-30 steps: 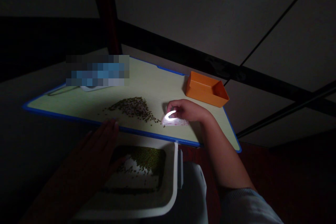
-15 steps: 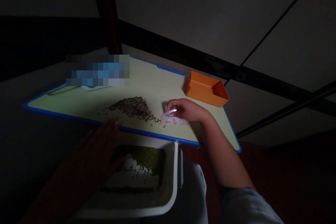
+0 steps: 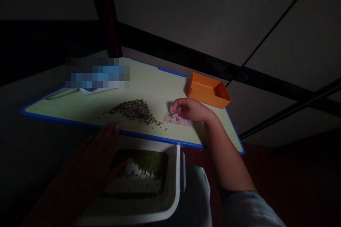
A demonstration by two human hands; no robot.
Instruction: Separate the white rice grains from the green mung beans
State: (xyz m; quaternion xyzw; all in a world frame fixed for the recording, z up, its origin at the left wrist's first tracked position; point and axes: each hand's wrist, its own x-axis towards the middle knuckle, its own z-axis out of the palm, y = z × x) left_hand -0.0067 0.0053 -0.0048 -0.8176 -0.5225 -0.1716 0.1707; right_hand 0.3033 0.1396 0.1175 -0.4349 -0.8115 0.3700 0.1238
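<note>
My right hand (image 3: 190, 109) rests on the pale board (image 3: 149, 85) with its fingers curled on a small pinkish-white scraper (image 3: 178, 119) that lies nearly flat. A pile of green beans (image 3: 133, 109) sits on the board just left of the scraper. My left hand (image 3: 99, 156) lies in shadow with fingers stretched out against the left rim of a white tray (image 3: 173, 184), below the board's blue edge. The tray holds more green beans (image 3: 149, 159) at its far end.
An orange box (image 3: 208, 90) stands at the board's far right corner. A white object with a thin wire (image 3: 90, 90) lies at the board's far left, partly under a blurred patch. Dark beams run behind the board. The scene is dim.
The scraper under my right hand has tipped down from upright to nearly flat and its bright glare has gone. My left hand has stayed at the tray.
</note>
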